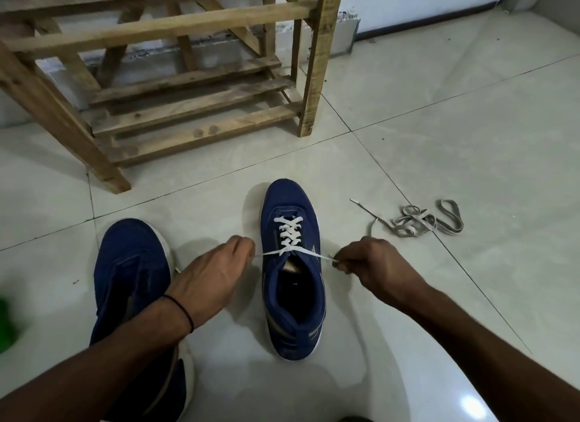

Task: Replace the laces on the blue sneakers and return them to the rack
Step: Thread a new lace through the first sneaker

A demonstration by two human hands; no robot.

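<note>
Head view: we find one blue sneaker (293, 296) on the floor (439, 139). Its white lace (290, 236) is crossed up the eyelets, with the ends drawn taut sideways. The left hand (216, 274) pinches one end and the right hand (373, 264) pinches the other. The second sneaker (131, 264) lies beside it, partly under the left forearm, and shows no white lace. We judge that tying, the second lacing and racking remain. Grey laces (420, 222) lie loose to the right, and the wooden rack (188, 91) stands beyond.

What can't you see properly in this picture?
Head view:
Left sneaker: heel under the left arm.
Green thing: blurred, cut by the left edge.
Rack: top cut by the upper edge.
White lace ends: inside the left hand and right hand.
</note>
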